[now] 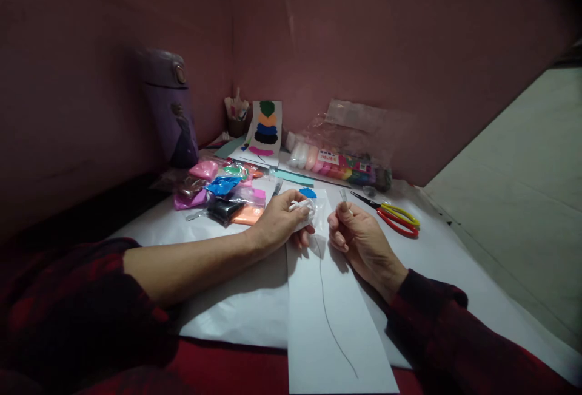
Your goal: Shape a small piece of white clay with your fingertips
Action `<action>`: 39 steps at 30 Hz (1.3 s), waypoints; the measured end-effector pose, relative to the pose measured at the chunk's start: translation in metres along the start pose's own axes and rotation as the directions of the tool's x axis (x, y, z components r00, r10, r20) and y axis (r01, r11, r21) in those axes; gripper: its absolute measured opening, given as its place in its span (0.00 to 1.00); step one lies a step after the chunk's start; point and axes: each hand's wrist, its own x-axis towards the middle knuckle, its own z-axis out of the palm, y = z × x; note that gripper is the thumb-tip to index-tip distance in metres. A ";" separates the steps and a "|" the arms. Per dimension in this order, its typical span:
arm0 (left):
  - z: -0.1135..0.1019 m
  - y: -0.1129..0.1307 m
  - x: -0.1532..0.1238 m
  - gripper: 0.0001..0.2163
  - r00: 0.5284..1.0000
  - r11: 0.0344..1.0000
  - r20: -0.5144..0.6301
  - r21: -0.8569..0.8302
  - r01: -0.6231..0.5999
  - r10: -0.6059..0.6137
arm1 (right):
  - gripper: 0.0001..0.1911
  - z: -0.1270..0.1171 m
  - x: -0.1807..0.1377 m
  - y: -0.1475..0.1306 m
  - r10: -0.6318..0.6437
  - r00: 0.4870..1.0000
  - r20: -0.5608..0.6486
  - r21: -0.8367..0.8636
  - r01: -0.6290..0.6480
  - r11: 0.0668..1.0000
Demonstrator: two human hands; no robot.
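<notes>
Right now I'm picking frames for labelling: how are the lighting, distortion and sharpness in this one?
Head view: dim overall, with the white paper the brightest area; the wall and purple bottle sink into shadow; wide-angle bending shows at the edges; the left hand and right hand are sharp enough, while the small clear piece the right holds stays hard to identify.

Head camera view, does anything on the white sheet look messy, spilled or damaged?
Nothing looks spilled or broken. The clay packets lie in a loose jumble left of the left hand, which grips a small bag of white clay. The scissors lie flat beside the right hand, which pinches a small clear piece.
</notes>
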 end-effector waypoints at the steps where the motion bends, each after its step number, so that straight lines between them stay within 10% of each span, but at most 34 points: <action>1: 0.000 0.000 0.000 0.08 1.000 1.000 0.001 0.001 0.000 0.000 | 0.20 0.000 0.000 0.000 0.003 1.000 0.001 0.011 -0.003 1.000; 39: 0.001 0.001 0.000 0.07 1.000 1.000 -0.019 0.020 -0.005 0.005 | 0.13 -0.004 0.004 0.001 0.028 0.999 -0.034 0.045 -0.026 0.999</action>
